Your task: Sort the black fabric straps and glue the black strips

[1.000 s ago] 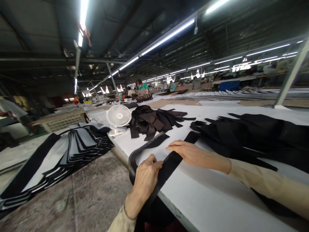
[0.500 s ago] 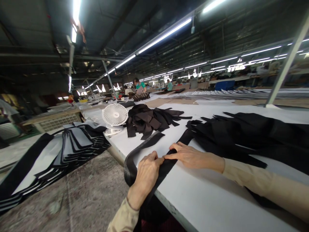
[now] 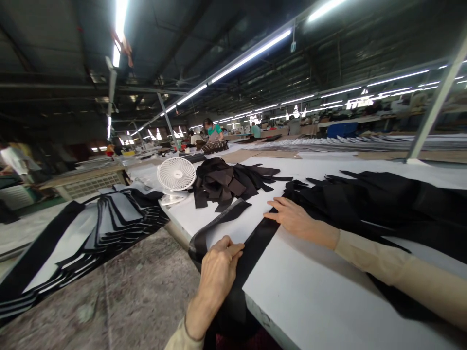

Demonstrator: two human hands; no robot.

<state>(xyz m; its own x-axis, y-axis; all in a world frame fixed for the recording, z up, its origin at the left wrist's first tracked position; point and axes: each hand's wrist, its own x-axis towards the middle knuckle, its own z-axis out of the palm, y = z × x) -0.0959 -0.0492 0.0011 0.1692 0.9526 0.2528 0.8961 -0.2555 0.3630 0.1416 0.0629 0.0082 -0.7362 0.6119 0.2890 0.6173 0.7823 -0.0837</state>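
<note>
Cloth is what both hands work on: a long black fabric strip [image 3: 255, 243] runs slantwise across the white surface [image 3: 314, 291], its near end draped over the edge toward the person and its far end reaching into the big heap of black cut pieces [image 3: 383, 204] on the right. The left hand [image 3: 219, 272] sits at the near edge with its fingers [image 3: 229, 250] curled and pinching the strip's side, so it is clenched on the cloth. The right hand [image 3: 295, 218] lies flat and released farther up, palm down, fingertips pressing the strip where it meets the heap. The strip looks light, limp and thin, with no stiffness of its own; it sags wherever it is unsupported and probably slides easily on the smooth top. Taking it by a long edge or an end, between thumb and fingers, seems best, with a flat palm to keep it from creeping. A second dark band [image 3: 215, 226] curves just beside the strip on the left and could get caught up with it. Beyond lie a smaller pile of dark scraps [image 3: 226, 182] and a white desk fan [image 3: 178, 176], well apart from the hands. Stacked black-and-white panels [image 3: 109, 218] spread over a lower table at left, and other workers stand far off.
</note>
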